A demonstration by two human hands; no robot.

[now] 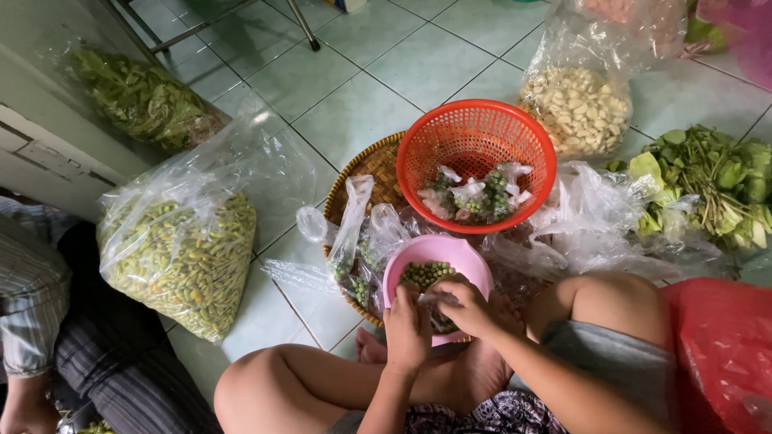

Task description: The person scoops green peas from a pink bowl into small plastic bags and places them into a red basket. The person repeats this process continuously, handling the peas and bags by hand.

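My two hands sit close together just in front of my crossed legs: the left hand [408,328] and the right hand [469,308] are both pinched on a small clear bag [441,315] at the near rim of the pink bowl [474,264]. The fingers are curled in, knuckles up, wrists bent inward toward each other, forearms coming up from my lap. I judge I am in the middle of filling or closing this little bag with the small green berries [426,273] that lie in the bowl just beyond my fingertips; how full the bag is I cannot tell, as my hands cover most of it. The next move, as I read it, calls for a steady pinch on the bag's mouth so nothing spills back.

Under the bowl and reaching further out is a woven tray [371,165], with a few filled small bags [347,257] to the left of my hands. Beyond the bowl stands a red basket [537,153] holding more finished little bags. Far left on the tiled floor [354,104] slumps a big bag of green chillies [189,257]; far right lie leafy greens [716,181], and further off a bag of peeled garlic [577,108].
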